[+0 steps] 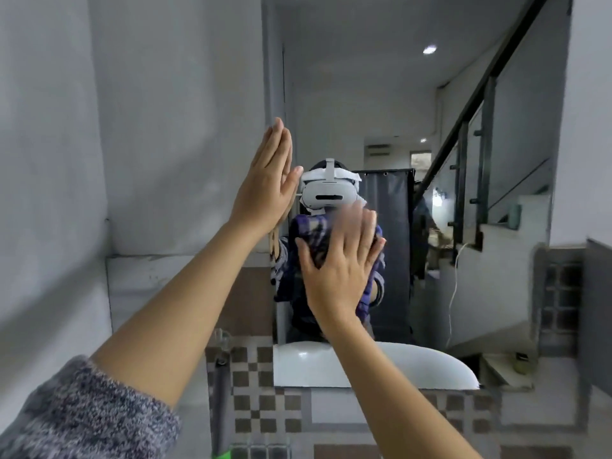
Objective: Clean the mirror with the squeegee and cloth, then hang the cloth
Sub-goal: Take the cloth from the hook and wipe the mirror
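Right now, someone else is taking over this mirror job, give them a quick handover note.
Left hand: open, flat against the mirror's left edge, holding nothing.
Right hand: fingers spread, pressing the blue checked cloth flat on the glass at mid-height; blurred, so mid-wipe.
Squeegee: not in view.
Done: cannot tell how much glass is wiped.
Left: finish wiping, then hang the cloth.
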Available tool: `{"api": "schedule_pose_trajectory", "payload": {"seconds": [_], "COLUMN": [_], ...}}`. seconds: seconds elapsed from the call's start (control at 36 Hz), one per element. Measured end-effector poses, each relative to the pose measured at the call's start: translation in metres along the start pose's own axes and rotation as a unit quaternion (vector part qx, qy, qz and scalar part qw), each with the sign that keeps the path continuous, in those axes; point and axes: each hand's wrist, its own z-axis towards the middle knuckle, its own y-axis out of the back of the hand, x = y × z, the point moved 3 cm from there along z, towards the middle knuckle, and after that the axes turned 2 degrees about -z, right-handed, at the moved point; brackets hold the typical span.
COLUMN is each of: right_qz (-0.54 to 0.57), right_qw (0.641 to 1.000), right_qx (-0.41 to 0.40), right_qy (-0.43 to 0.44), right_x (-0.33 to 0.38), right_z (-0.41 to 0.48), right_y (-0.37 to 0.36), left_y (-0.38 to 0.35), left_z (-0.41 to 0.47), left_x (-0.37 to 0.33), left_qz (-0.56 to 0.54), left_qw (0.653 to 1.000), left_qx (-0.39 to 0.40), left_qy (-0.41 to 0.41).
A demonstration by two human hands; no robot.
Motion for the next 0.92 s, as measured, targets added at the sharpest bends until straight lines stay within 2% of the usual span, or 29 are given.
{"api": "schedule_pose_trajectory", "payload": {"seconds": [0.11,0.25,0.31,0.39,0.47,0.53,0.61,0.69,0.75,0.83,0.92], "right_qz": [-0.052,-0.128,-0.156,-0.195,-0.212,-0.204,-0.180,-0.082,-0.009,0.018,0.031], "right_qw": [0.977,0.897,0.868,0.865,0.889,0.922,0.969,0.996,0.990,0.958,0.937], "right_qx": [0.093,0.148,0.154,0.150,0.132,0.114,0.068,0.009,-0.033,-0.097,-0.131], "right_qy": [0.185,0.397,0.446,0.438,0.384,0.309,0.157,-0.023,-0.137,-0.268,-0.322], "right_x": [0.011,-0.032,-0.057,-0.093,-0.123,-0.143,-0.172,-0.192,-0.198,-0.195,-0.179], "right_z": [-0.026,-0.043,-0.037,-0.015,0.011,0.025,0.033,0.020,0.005,-0.019,-0.037], "right_y": [-0.014,0.000,0.014,0.036,0.061,0.074,0.086,0.092,0.088,0.077,0.063], "left_y": [0.002,-0.001,-0.005,-0.012,-0.016,-0.019,-0.023,-0.025,-0.025,-0.025,-0.025], "left_z": [0.000,-0.005,-0.011,-0.016,-0.017,-0.019,-0.023,-0.028,-0.033,-0.042,-0.054], "left_x": [0.001,-0.001,-0.002,-0.007,-0.012,-0.014,-0.016,-0.017,-0.018,-0.018,-0.018], "left_qz": [0.017,0.034,0.043,0.048,0.038,0.034,0.034,0.035,0.036,0.041,0.049], "left_qw": [1.000,0.999,0.999,0.998,0.996,0.996,0.996,0.997,0.998,0.999,0.999], "left_qx": [0.002,-0.006,-0.017,-0.041,-0.057,-0.060,-0.057,-0.049,-0.038,-0.020,0.005], "left_qy": [-0.012,-0.006,0.005,0.025,0.051,0.059,0.058,0.048,0.038,0.025,0.010]}}
